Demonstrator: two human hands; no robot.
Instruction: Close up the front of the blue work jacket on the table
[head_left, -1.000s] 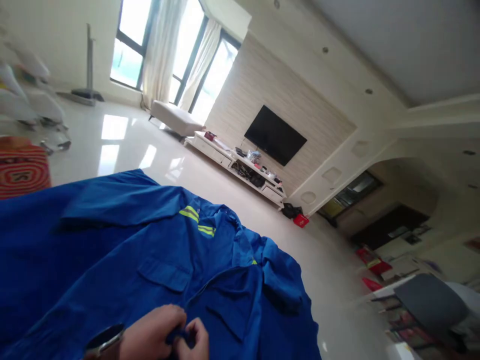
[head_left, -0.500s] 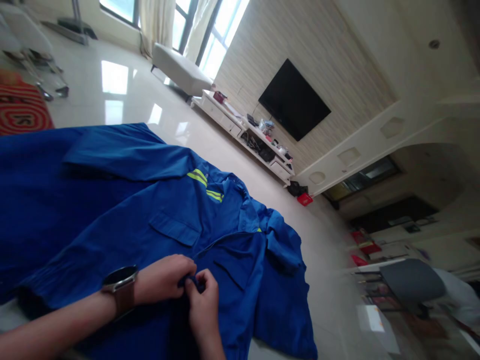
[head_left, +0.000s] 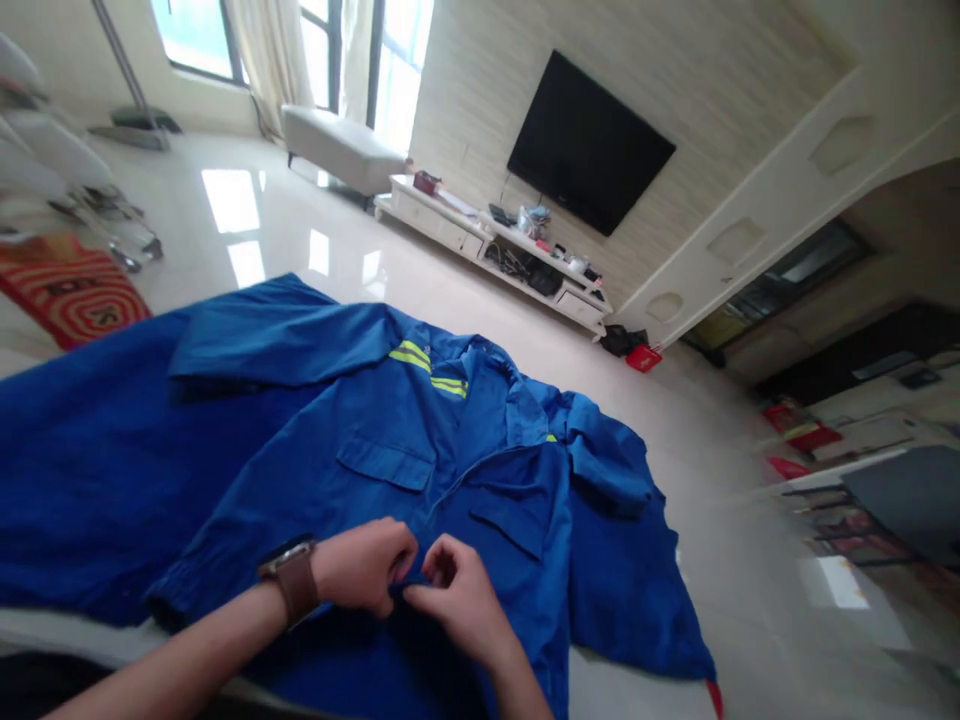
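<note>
Both hands are in at the lower front of a blue cloth work jacket (head_left: 390,420), which lies spread beneath and beyond them, collar end away. Here's the left hand (head_left: 367,565), a brown-strapped wristwatch (head_left: 296,583) behind it, fingers curled inward; the right hand (head_left: 466,600) faces it, thumb and forefinger bent with a gap between. The fingertips are close together at the cloth, but whether either has it pinched, I can't tell! Just beyond the hands, a flapped blue pocket (head_left: 386,462) on the left; farther up, yellow-and-grey reflective strips (head_left: 448,386). Well beyond, a low white cabinet (head_left: 442,225) sits beneath a black flat-screen television (head_left: 592,140).
</note>
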